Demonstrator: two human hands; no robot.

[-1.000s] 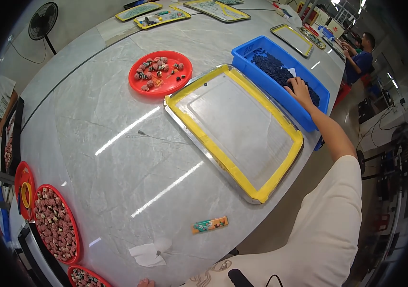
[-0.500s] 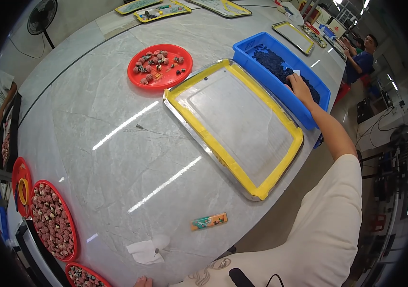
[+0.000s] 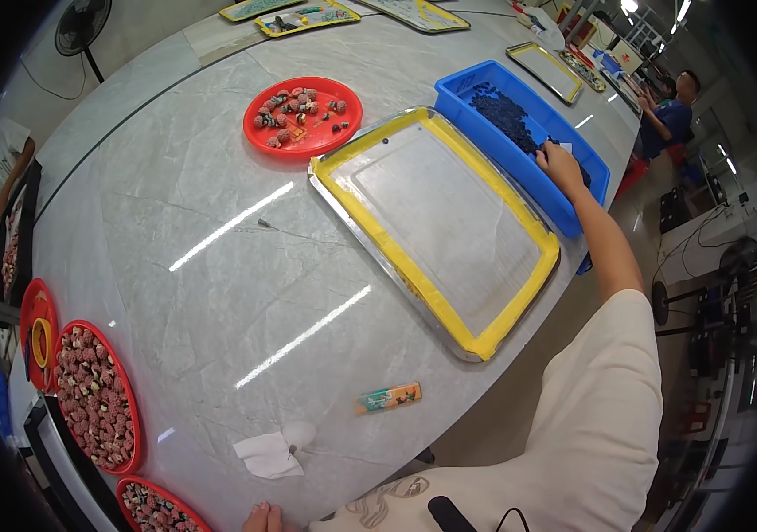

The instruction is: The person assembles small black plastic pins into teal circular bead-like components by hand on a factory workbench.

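Note:
My right hand (image 3: 560, 168) reaches into a long blue plastic bin (image 3: 589, 142) at the right, over a heap of small dark pieces (image 3: 504, 115). Its fingers are bent and drawn together, and what they hold is hidden. A white scrap (image 3: 566, 147) shows just beyond the fingers. Beside the bin lies a metal tray (image 3: 432, 226) with yellow tape (image 3: 378, 248) along its rim and one small dark piece (image 3: 386, 141) near its far corner. Only the fingers of my left hand (image 3: 263, 518) show at the lower edge, resting by the table edge with nothing visible in them.
A red plate (image 3: 303, 146) with pinkish bumpy balls stands beyond the tray. Fuller red plates (image 3: 135, 426) line the left side. An orange-green packet (image 3: 389, 398) and white tissue (image 3: 268, 456) lie near me. A co-worker (image 3: 669, 115) sits at far right.
My right hand has closed its fingers more tightly in the bin and turned slightly. More of my left hand's fingers show at the lower edge. The view has shifted a little.

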